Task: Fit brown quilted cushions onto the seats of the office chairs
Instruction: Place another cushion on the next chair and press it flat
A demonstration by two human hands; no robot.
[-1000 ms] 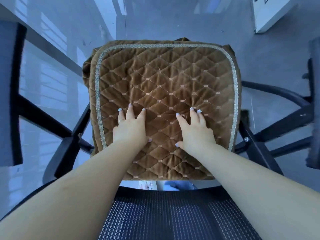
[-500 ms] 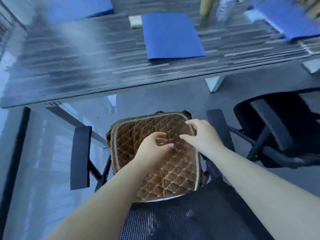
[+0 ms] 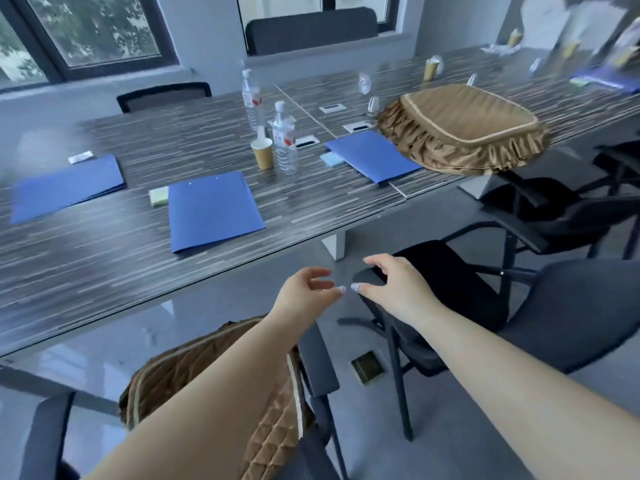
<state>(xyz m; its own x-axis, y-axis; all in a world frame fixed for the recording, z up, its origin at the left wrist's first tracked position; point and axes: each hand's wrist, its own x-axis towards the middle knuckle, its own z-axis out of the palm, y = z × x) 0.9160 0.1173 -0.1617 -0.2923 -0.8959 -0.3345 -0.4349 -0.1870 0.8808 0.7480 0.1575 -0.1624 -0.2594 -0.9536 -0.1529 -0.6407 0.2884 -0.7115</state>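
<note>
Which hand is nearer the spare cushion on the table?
Right. The right hand is closer below the spare cushion; the left hand hangs farther to its left, both well short of it.

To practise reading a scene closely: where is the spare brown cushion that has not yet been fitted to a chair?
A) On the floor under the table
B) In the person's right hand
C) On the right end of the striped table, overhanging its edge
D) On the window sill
C: the spare brown cushion lies on the striped table at its right end, its ruffled skirt hanging over the edge; both hands hold nothing.
</note>
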